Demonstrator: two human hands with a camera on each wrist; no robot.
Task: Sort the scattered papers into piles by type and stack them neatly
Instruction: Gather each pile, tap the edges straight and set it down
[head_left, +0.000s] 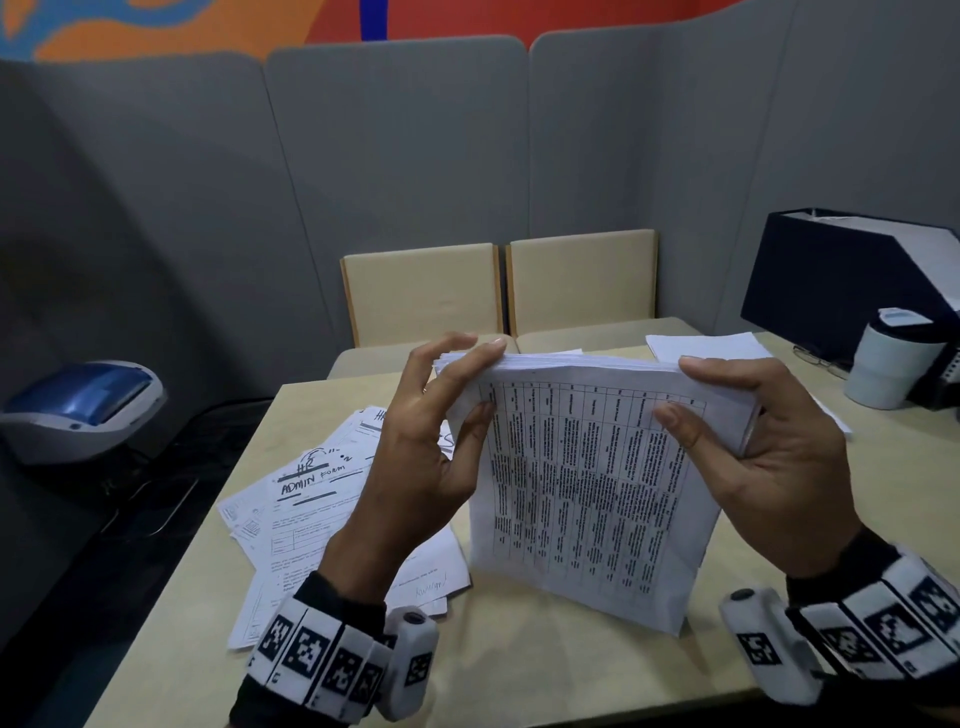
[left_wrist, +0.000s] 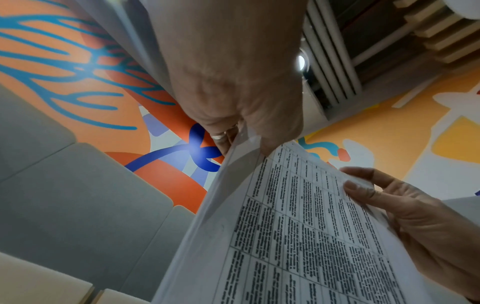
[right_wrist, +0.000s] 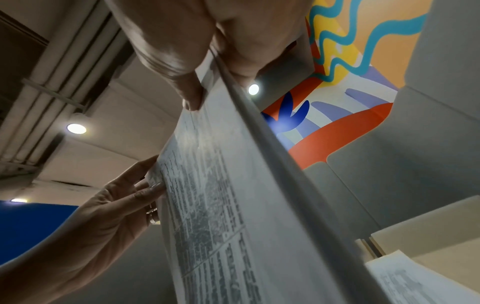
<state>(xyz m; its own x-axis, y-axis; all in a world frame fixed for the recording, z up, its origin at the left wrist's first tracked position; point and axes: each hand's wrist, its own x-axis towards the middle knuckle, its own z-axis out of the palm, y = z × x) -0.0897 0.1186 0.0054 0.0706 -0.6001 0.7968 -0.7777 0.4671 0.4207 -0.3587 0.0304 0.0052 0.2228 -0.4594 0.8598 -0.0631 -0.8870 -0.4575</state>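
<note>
A thick stack of white sheets printed with a dense table (head_left: 587, 483) stands on its lower edge on the beige table (head_left: 519, 665), tilted toward me. My left hand (head_left: 457, 395) grips its upper left corner, thumb on the printed face and fingers over the top edge. My right hand (head_left: 727, 410) grips the upper right corner the same way. The same stack (left_wrist: 298, 236) fills the left wrist view, and the right wrist view shows the stack (right_wrist: 221, 195) edge-on. A loose fan of forms (head_left: 311, 499), one marked "ADMIN FORM", lies flat to the left.
More white sheets (head_left: 706, 345) lie at the back right of the table. A white tumbler (head_left: 891, 366), glasses (head_left: 821, 358) and a dark file box (head_left: 841, 270) stand at the far right. Two beige seats (head_left: 498, 291) and grey partitions are behind; a blue-grey printer (head_left: 78, 405) sits left.
</note>
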